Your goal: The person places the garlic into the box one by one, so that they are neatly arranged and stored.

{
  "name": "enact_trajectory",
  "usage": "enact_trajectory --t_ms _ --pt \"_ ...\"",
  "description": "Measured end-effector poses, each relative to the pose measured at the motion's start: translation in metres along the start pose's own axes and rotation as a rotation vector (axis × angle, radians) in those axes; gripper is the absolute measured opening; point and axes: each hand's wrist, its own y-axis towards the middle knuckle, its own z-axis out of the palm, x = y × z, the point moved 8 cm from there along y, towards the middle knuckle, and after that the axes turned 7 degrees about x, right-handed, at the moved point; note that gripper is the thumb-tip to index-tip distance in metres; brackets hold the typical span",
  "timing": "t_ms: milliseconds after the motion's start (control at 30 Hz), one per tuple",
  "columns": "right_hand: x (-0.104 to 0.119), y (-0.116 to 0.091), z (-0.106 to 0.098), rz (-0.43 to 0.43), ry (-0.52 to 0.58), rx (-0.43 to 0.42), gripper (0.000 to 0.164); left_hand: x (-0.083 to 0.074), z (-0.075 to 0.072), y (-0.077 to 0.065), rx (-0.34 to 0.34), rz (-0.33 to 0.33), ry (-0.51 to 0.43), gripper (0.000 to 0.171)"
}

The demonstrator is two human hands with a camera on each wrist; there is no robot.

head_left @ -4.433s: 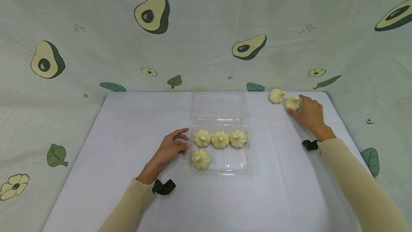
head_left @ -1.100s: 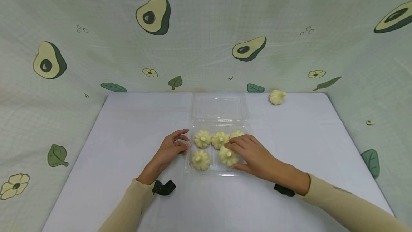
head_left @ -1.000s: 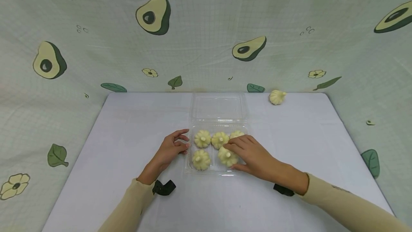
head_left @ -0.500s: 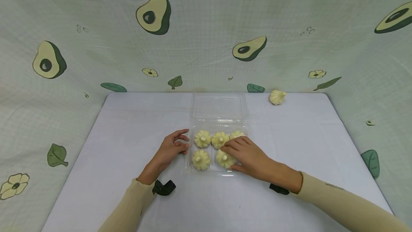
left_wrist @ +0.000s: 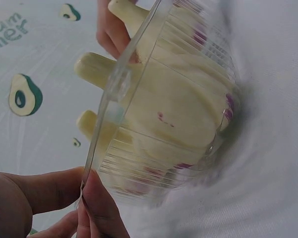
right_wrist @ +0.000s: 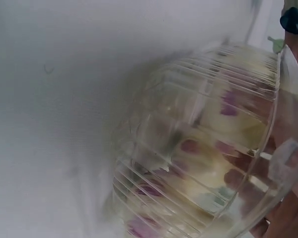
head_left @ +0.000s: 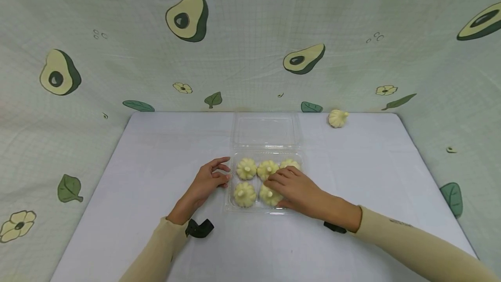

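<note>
A clear plastic clamshell box (head_left: 291, 206) lies at the table's middle, its lid (head_left: 267, 129) folded back. Three garlic bulbs fill its far row, and a garlic bulb (head_left: 245, 194) sits at near left. My right hand (head_left: 299, 190) reaches into the box and grips another garlic bulb (head_left: 270, 196) beside that one, its fingers covering part of it. At the left side, my left hand (head_left: 205, 179) pinches the box's rim between thumb and finger, as the left wrist view shows. Through the box wall in the right wrist view, purple-marked bulbs (right_wrist: 203, 163) are visible.
One loose garlic bulb (head_left: 338, 118) rests at the table's far edge, right of the lid. A white cloth covers the table (head_left: 176, 138). Behind it hangs an avocado-print curtain (head_left: 242, 34).
From the far right, my right hand brought a garlic bulb into the box's near row, then slid it left toward the neighbouring bulb. My left hand stayed at the rim.
</note>
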Motion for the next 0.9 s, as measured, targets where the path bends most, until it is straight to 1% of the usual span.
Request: enact_trajectory --t_ms 200,567,700,900 --pt "0.0031 0.0044 0.0034 -0.034 -0.06 0.01 0.071 -0.0002 0.0003 -0.0003 -0.002 0.004 0.003 0.059" --pt "0.0041 0.009 0.0085 -0.07 -0.087 0.031 0.068 -0.0003 -0.0001 -0.0004 -0.001 -0.004 0.013 0.059" --pt "0.004 0.0098 0.0092 -0.068 -0.1 0.037 0.068 -0.0008 -0.0003 -0.0004 -0.004 -0.004 0.025 0.059" --pt "0.0002 0.0068 0.0068 -0.035 -0.114 0.049 0.072 -0.0008 -0.0007 -0.0007 -0.013 -0.012 0.034 0.059"
